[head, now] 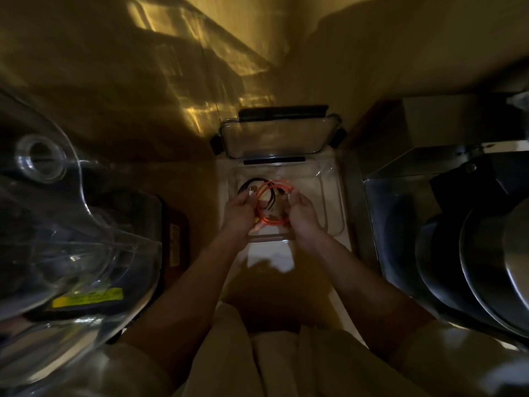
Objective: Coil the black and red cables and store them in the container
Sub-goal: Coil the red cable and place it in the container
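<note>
Both hands are reaching forward over the clear container (329,202), and between them they are holding the red cable (272,222), wound into a round coil. The left hand (239,209) is pinching the coil's left side, with a pale connector end showing at its fingertips, while the right hand (302,209) is gripping the right side. The coil is hanging just above the container's open mouth. Under it, the black cable (250,183) is lying looped inside the container, toward its left rear corner. The container's clear lid (277,136) with dark latches is leaning up behind it. Dim light is blurring finer detail. Dark pans (472,253) are sitting stacked at the right.
</note>
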